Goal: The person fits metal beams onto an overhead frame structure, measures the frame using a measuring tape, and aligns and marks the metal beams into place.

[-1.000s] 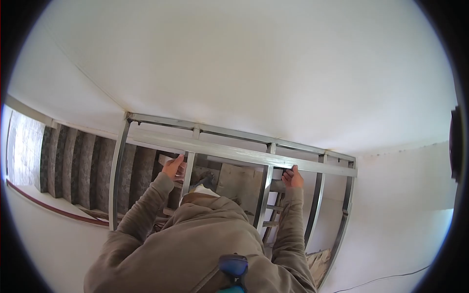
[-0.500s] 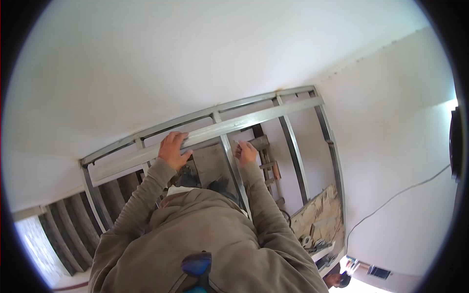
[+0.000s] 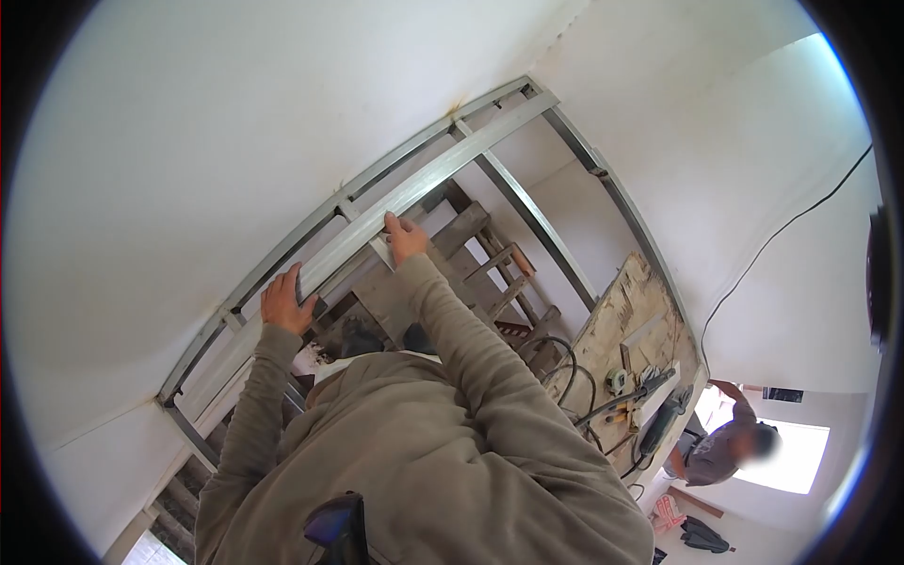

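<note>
A long pale metal channel (image 3: 428,184) lies diagonally across a galvanized metal frame (image 3: 529,195). My left hand (image 3: 287,299) is closed across the channel's lower left stretch, fingers over it and thumb on the near side. Farther up the same channel, my right hand (image 3: 405,239) grips its near edge, beside a short crosspiece (image 3: 382,250). The undersides of both grips are hidden.
A worn wooden board (image 3: 626,306) at right carries a tape measure (image 3: 616,380), a corded power tool (image 3: 663,421) and other tools. Below the frame stands a wooden ladder (image 3: 508,282). Another person (image 3: 720,454) is by a bright window. A cable (image 3: 744,282) hangs along the wall.
My view has turned, so the frame appears more tilted and more of the tool board shows. My right hand has moved from below the channel onto its edge; my left hand stays on it.
</note>
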Tool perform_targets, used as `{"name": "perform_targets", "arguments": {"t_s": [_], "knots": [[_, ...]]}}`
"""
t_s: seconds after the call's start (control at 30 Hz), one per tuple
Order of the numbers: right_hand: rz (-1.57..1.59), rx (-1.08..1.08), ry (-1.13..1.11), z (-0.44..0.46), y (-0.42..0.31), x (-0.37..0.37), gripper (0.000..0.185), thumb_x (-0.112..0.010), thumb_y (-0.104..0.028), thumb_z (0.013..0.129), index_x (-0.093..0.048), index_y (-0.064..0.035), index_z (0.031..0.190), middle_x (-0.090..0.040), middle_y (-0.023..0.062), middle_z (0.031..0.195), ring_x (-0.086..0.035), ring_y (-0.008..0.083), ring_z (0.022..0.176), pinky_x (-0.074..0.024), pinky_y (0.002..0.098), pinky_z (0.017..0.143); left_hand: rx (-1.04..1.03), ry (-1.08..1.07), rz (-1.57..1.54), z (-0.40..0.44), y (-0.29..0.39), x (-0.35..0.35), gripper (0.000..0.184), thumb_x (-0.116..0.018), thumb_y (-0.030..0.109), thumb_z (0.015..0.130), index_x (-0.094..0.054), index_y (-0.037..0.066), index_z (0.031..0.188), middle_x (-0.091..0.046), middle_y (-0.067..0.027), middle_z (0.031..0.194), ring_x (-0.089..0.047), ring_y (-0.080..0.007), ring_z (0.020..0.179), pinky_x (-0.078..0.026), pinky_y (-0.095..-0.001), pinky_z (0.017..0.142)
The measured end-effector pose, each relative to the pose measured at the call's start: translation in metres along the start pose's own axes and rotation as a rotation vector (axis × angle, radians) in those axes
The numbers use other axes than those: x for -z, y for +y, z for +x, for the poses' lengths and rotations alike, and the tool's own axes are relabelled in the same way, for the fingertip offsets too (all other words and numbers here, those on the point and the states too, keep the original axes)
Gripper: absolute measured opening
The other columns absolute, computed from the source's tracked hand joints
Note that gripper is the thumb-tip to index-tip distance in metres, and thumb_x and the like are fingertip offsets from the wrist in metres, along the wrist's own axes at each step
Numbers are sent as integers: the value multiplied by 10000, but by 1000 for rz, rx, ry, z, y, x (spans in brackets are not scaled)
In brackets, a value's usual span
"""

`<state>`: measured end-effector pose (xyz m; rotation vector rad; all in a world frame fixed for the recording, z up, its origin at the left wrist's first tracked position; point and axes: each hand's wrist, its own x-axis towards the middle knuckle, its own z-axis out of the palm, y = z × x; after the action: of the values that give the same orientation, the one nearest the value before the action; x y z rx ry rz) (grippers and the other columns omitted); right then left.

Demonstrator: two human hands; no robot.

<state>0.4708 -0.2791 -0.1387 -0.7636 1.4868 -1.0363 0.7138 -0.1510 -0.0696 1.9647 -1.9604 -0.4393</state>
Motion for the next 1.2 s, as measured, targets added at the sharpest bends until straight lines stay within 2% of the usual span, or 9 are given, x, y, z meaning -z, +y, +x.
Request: {"name": "perform_targets", "arguments": {"t_s": [0.4,0.9,1.0,1.1,1.2], "knots": [[-30,47,51,7,10,0,636,-692,-385,820,-582,163,1124,-649,263,1056,-618,313,1009,-476,387,887,28,-18,-23,1,3,2,661,-743,203,728,-457,120,1318,-552,-110,1126,-494,-312,1102,-355,-431,959],[-111,42,55,1,0,2,610,-675,-406,817,-613,122,1117,-647,258,1085,-621,320,1027,-482,386,885,-5,14,-2,1,3,-1,669,-756,216,721,-461,121,1315,-554,-109,1123,-503,-309,1082,-369,-438,914],[-167,99,71,-5,-8,7,550,-668,-380,828,-631,101,1091,-661,246,1045,-626,307,1004,-485,394,875,43,-45,-12,1,7,4,677,-753,220,726,-460,112,1327,-549,-149,1148,-501,-342,1105,-375,-446,929],[-210,202,195,3,-3,44,398,-659,-305,852,-661,62,1005,-674,109,861,-617,158,729,-505,308,662,17,-22,-13,2,0,-4,695,-761,215,716,-455,118,1332,-551,-152,1136,-511,-345,1089,-379,-449,925],[-110,154,126,-42,-69,120,303,-639,-236,866,-648,50,963,-649,84,787,-592,129,655,-495,281,592,-9,7,-16,0,1,-5,722,-763,201,688,-459,114,1337,-563,-135,1140,-513,-325,1095,-375,-442,930]]}}
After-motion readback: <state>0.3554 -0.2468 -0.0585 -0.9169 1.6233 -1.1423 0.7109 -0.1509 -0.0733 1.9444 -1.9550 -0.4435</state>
